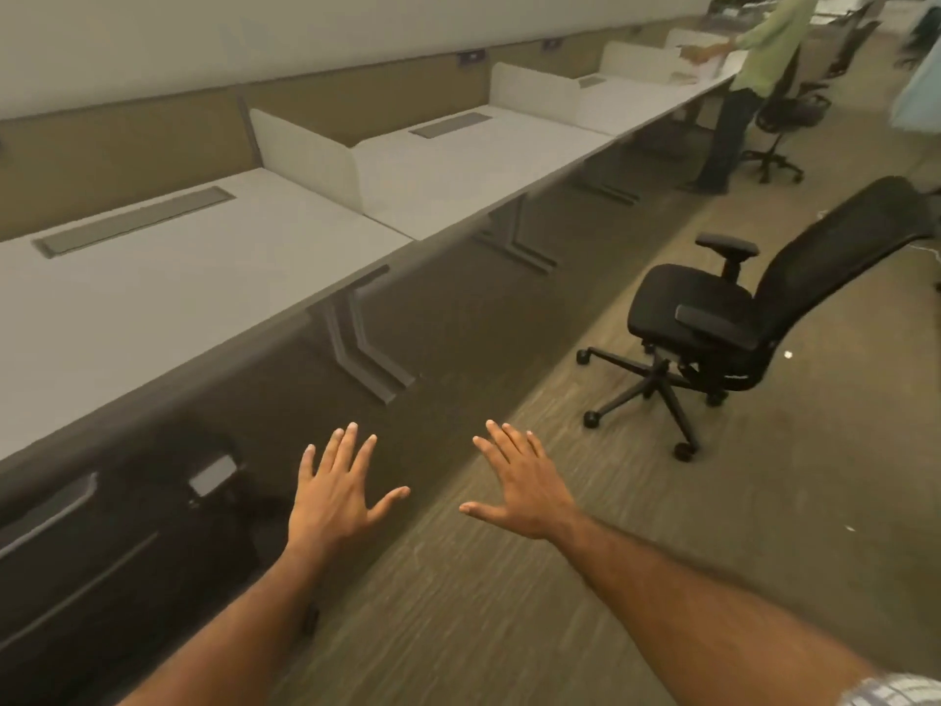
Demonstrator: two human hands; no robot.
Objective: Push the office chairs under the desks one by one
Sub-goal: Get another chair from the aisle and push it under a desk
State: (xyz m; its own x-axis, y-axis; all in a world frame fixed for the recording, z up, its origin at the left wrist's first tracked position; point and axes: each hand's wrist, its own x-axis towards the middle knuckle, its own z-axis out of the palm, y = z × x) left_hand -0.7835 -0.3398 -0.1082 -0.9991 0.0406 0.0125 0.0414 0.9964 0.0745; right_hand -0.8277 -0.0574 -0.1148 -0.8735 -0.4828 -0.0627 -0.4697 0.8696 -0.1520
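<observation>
My left hand [336, 496] and right hand [524, 491], both splayed wide, empty. Office chair [685, 298] at 2 o'clock, apart from the desks [153, 308]; seat faces 10 o'clock, backrest leaning toward 2.

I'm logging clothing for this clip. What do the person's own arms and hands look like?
The left hand and right hand are bare: no gloves, rings or watch show. The left forearm and right forearm are uncovered. A checked sleeve, pale blue and white, shows on the right arm at the frame's corner; none shows on the left.
</observation>
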